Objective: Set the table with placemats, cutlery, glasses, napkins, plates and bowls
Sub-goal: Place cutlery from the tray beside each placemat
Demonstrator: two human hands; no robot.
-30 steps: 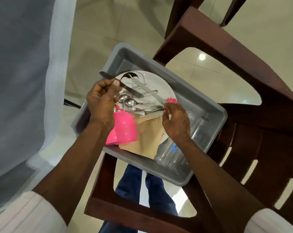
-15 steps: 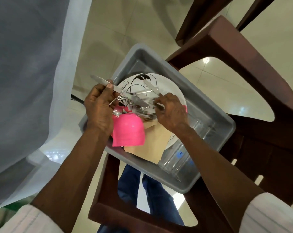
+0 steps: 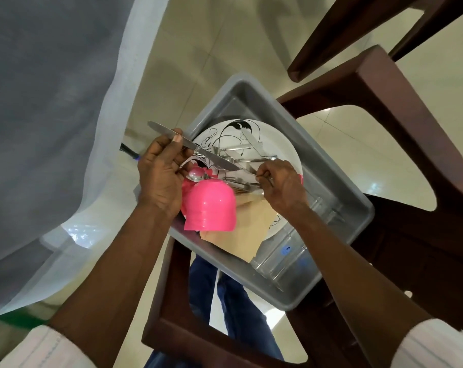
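Mid-frame, the left hand grips a flat, shiny steel knife over the grey plastic tub. The right hand pinches thin metal cutlery on the round white plate.

cannot count the tangled steel cutlery pile on the white round plate with black swirls: overlapping, glinting, blurred. hidden under a tan paper napkin, an upturned pink plastic bowl and both hands: much of that plate's near half. covered by the thumb of the left hand: a stretch of the steel table knife. pinched in the curled right hand: a thin steel handle; cannot tell fork, spoon or knife. cannot number the clear drinking glasses lying in the grey plastic tub; edges merging. cut off at right and bottom edges: the dark brown slatted chair. cut off at the bottom: pale striped sleeves. mostly behind the white sheer cloth: a small dark object with a purple tip, too small to name.
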